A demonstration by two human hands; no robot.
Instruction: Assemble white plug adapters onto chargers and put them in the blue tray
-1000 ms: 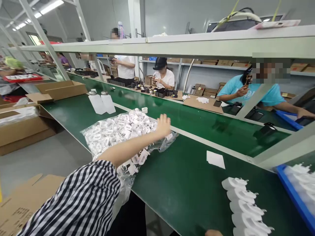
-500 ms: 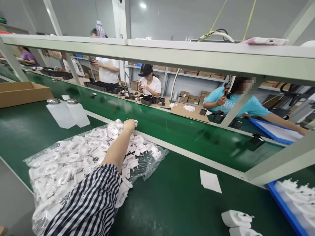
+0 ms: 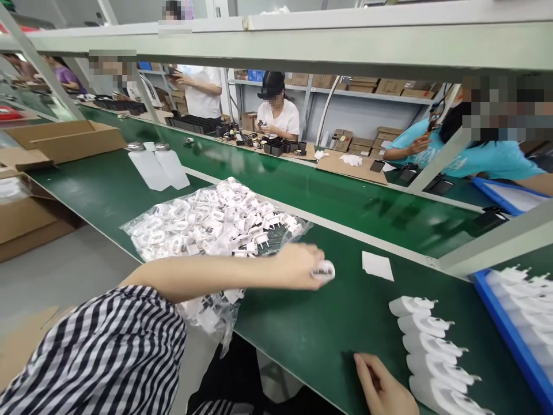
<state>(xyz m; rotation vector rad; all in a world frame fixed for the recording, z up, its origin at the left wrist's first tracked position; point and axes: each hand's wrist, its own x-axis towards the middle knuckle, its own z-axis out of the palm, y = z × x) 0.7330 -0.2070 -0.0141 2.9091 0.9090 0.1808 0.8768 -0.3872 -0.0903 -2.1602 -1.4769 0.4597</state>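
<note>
My left hand (image 3: 302, 266) is closed on a white plastic plug part (image 3: 325, 271) with a rounded end, held above the green table. Behind the forearm, a clear plastic bag holds a heap of similar white plug parts (image 3: 216, 222), some showing pins. At the lower right, my right hand (image 3: 382, 387) rests by the table's front edge, thumb and finger slightly apart, with nothing visible in it. Just right of it runs a row of white plug-like units (image 3: 432, 346), their metal pins pointing right.
A blue tray (image 3: 514, 346) of white units stands at far right. A white paper pad (image 3: 378, 266) lies mid-table. Two bottles (image 3: 149, 167) and a cardboard box (image 3: 78, 144) are at left. A shelf beam (image 3: 280, 46) crosses above; co-workers sit beyond the green belt (image 3: 276, 178).
My left hand has come from the far side of the heap toward the right and nearer, carrying a white plug part. My right hand has come into view. The camera has turned downward.
</note>
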